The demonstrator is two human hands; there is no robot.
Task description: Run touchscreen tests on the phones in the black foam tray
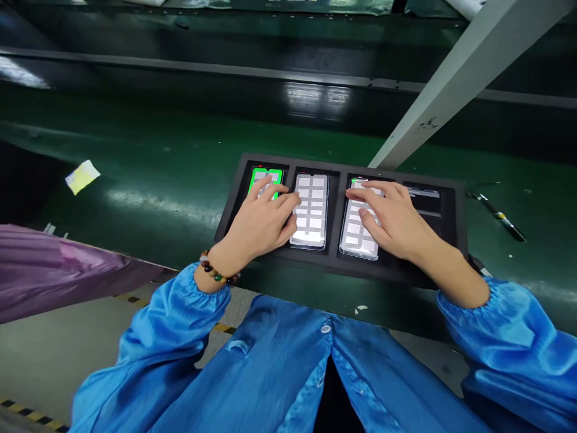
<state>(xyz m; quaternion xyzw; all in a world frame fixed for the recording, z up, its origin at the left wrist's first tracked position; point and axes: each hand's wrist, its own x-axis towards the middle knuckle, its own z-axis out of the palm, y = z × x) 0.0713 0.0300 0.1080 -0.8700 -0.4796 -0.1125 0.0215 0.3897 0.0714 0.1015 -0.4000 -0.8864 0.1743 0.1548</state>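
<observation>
A black tray (336, 210) with several compartments holds phones. The leftmost phone (259, 174) has a bright green border on its screen. Beside it, a second phone (311, 210) shows a white and grey grid. The third phone (354, 231) shows a similar grid with some green at its top. A dark-screened phone (424, 193) lies in the right compartment. My left hand (265, 213), fingers spread, is over the leftmost phone, with fingertips near the second one's left edge. Above the third phone is my right hand (390, 216), fingers apart and holding nothing.
A pen-like tool (502, 221) lies right of the tray. A grey post (433, 102) rises behind it. On the green table (148, 180) at left is a yellow and white paper (82, 177). Pink-purple cloth (67, 270) shows at the left edge.
</observation>
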